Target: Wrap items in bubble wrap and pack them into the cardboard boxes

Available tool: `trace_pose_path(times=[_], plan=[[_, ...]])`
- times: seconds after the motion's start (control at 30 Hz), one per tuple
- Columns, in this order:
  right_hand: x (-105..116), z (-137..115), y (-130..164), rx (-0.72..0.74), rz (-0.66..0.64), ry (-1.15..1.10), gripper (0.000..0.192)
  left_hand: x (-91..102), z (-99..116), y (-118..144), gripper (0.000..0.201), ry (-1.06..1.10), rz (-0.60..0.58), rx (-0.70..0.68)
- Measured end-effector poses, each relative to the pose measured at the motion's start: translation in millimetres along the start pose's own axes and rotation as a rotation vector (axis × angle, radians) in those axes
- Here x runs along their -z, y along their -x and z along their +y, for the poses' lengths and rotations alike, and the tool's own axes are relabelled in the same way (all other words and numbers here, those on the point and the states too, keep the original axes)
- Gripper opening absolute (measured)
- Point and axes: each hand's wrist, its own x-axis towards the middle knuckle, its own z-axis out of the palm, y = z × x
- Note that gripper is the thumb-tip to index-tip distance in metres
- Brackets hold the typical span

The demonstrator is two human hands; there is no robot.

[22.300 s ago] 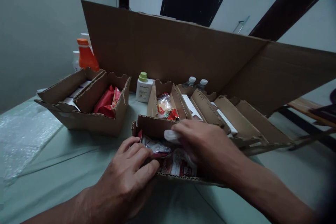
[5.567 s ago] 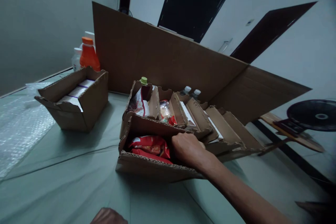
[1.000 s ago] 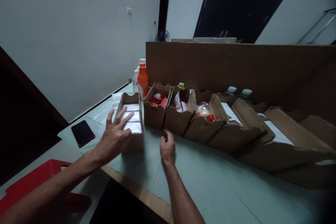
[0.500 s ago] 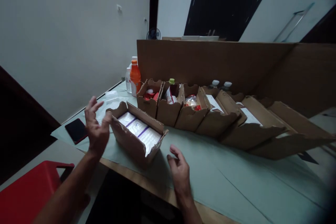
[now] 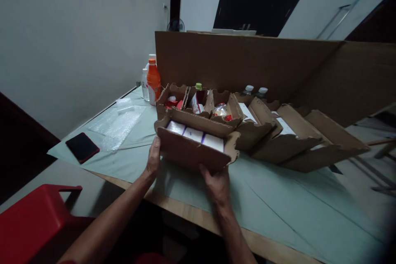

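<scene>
At the counter (image 5: pixel 272 202), near the open boxes (image 5: pixel 253 138), holding the carton (image 5: pixel 185 148) clamped between left grip (image 5: pixel 153 156) and right grip (image 5: pixel 219 185); probably light, stiff-walled, bendable at ragged rims; best supported low at both ends.

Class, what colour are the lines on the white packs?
Purple lines on the white packs, best in the head view.

Open strip on the table (image 5: pixel 278 210) along the right front edge, box (image 5: pixel 188 152) blocking the middle, cartons (image 5: pixel 258 134) barring the back, phone (image 5: pixel 82 147) near left corner
</scene>
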Motion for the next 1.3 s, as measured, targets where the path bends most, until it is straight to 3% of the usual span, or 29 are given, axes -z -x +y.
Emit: trace_pose_path(times=[0.1,0.17,0.27,0.5,0.57,0.67,0.83,0.93,1.0,1.1,1.2,1.3], plan=[[25.4,13.7,-33.9,-0.047,-0.034,0.048,0.077,-28.8,-7.6,-3.2,0.062,0.011,-0.109,0.013],[33.9,23.2,-42.7,-0.048,-0.057,0.065,0.068,-36.9,-11.5,-2.4,0.064,-0.006,-0.16,0.021],[35.0,38.2,-37.7,-0.071,-0.081,0.095,0.059,-37.5,-17.7,1.1,0.069,-0.072,-0.146,0.021],[34.5,57.0,-28.8,-0.109,-0.142,0.258,0.066,-36.2,-26.1,2.1,0.06,-0.204,-0.174,-0.033],[36.4,58.7,-30.7,-0.08,-0.16,0.314,0.064,-20.9,-23.7,-2.5,0.054,-0.507,-0.21,-0.118],[38.3,60.4,-30.5,-0.06,-0.148,0.38,0.064,29.7,-11.4,-13.7,0.046,-1.067,-0.177,-0.195],[38.7,61.4,-30.6,-0.112,-0.144,0.464,0.066,137.2,21.4,-34.5,0.037,-1.4,0.042,-0.1],[37.8,60.2,-33.4,-0.135,-0.146,0.49,0.069,171.3,30.2,-42.4,0.028,-1.52,0.069,-0.047],[36.6,59.3,-35.0,-0.145,-0.137,0.497,0.069,178.2,31.4,-47.3,0.019,-1.56,0.054,-0.025],[36.8,58.7,-34.9,-0.118,-0.112,0.463,0.069,174.2,36.6,-52.9,0.02,-1.575,0.041,-0.029],[44.8,57.0,-27.2,-0.029,-0.036,0.449,0.069,158.7,50.1,-49.7,0.02,-1.537,0.024,-0.087],[57.6,49.8,-7.3,0.052,0.109,0.444,0.065,128.5,61.8,-32.9,0.019,-1.439,-0.041,-0.16]])
